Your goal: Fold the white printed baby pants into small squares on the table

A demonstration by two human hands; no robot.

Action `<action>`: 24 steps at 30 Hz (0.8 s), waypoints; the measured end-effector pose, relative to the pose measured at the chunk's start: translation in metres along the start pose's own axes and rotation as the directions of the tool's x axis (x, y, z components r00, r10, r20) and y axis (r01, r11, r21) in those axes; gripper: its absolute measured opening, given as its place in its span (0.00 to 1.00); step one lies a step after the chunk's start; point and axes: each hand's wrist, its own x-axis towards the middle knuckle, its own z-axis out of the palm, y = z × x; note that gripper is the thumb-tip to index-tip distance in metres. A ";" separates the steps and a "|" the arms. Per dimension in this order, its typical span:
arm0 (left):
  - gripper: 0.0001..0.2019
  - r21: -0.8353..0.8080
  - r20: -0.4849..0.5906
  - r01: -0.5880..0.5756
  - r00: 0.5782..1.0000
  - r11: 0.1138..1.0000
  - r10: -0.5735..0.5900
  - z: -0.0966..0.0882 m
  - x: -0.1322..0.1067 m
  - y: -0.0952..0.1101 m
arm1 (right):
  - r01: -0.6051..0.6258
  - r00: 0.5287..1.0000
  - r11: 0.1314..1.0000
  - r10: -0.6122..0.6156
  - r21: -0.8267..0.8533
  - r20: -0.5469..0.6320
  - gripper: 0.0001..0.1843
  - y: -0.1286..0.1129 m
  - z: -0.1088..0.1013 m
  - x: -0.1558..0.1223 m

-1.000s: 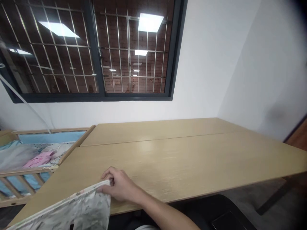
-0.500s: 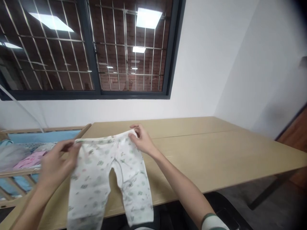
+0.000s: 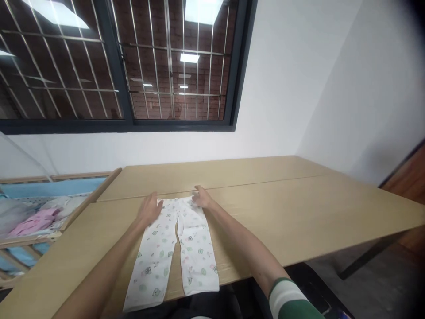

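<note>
A pair of small white baby trousers [image 3: 172, 248] with a green and pink print lies on the tabletop, waistband away from me and legs toward me. The leg ends reach the near table edge. At the left corner of the waistband is my left hand [image 3: 149, 212], fingers curled with the thumb against the cloth. My right hand [image 3: 202, 198] grips the right corner between thumb and fingers. The fingertips are partly hidden, so how firmly each holds is hard to see.
The light wooden table [image 3: 282, 212] stretches to the right and back to the wall. At left stands a wooden cot [image 3: 29, 241] with blue lining, a pink cloth [image 3: 36, 221] and pale bedding. A barred window [image 3: 172, 66] is above. A dark chair [image 3: 315, 288] sits below the table.
The trousers have gone from hanging in the air to lying on the table, farther forward. Both hands moved down and forward with them, and the left hand shifted right, closer to the right one.
</note>
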 end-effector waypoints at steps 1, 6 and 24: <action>0.26 0.018 0.033 -0.047 0.998 0.999 0.046 0.007 -0.004 0.001 | 0.024 0.999 0.999 -0.024 -0.025 0.023 0.31 0.005 0.002 -0.002; 0.32 0.103 0.166 -0.148 0.978 0.984 0.130 0.038 -0.023 0.002 | 0.121 0.983 0.984 -0.101 -0.131 0.156 0.26 0.023 0.011 -0.018; 0.23 0.042 0.186 -0.254 0.952 0.966 0.242 0.004 -0.087 0.102 | -0.113 0.993 0.993 0.111 0.034 0.041 0.40 0.050 0.012 0.022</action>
